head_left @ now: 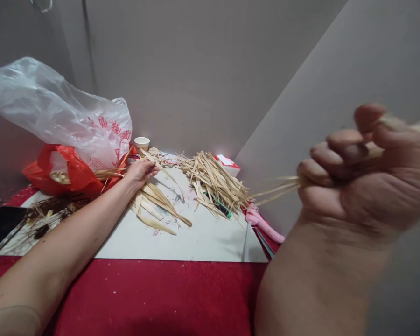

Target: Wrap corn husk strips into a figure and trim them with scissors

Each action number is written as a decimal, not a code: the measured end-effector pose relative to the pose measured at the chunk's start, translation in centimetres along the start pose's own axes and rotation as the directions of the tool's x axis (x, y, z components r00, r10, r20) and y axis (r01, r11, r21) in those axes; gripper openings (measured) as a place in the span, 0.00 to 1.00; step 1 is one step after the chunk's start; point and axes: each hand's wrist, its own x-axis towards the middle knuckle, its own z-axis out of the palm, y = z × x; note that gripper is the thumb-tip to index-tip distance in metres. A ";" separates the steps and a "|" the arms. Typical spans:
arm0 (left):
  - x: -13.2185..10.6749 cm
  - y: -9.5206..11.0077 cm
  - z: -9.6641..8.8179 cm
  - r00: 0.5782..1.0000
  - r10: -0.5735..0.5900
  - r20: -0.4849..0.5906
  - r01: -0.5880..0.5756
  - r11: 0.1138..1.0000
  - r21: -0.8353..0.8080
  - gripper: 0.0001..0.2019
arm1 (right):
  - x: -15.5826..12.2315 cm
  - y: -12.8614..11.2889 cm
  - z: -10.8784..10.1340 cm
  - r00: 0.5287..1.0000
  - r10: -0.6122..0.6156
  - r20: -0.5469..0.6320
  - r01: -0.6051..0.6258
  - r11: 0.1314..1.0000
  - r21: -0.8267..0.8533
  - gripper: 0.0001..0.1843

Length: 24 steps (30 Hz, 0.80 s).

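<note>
My right hand [364,177] is raised close to the camera, fingers curled tight round a thin bundle of dry straw strips [276,186] that stick out to the left. My left hand [140,170] reaches far across the white board [196,238] and rests on a loose pile of broad straw leaves [157,200], fingers bent over one strip beside the plastic bags. A bigger heap of cut straw strips [213,182] lies at the middle of the board.
A clear plastic bag with red print [63,116] and a red bag [66,172] stand at the left. A paper cup [142,142], a small white and red box [227,163], a pink-handled tool [262,224], a green pen [224,210] and a red cloth [161,294] lie around. Grey walls close in behind and right.
</note>
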 end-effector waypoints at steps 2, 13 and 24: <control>-0.4 0.0 0.5 0.996 0.000 0.092 -0.001 1.000 0.005 0.07 | -0.4 1.0 0.1 0.991 -0.130 -0.036 0.120 0.973 -0.196 0.08; -1.8 -0.3 1.6 0.897 -0.071 0.436 0.005 0.989 0.150 0.13 | -2.4 14.0 2.4 0.777 0.533 0.335 -0.035 0.568 -0.823 0.07; 2.0 0.6 -2.0 0.963 0.248 -0.109 -0.245 0.969 0.042 0.09 | 10.1 13.3 -3.1 0.927 0.206 0.312 0.209 0.406 -0.890 0.20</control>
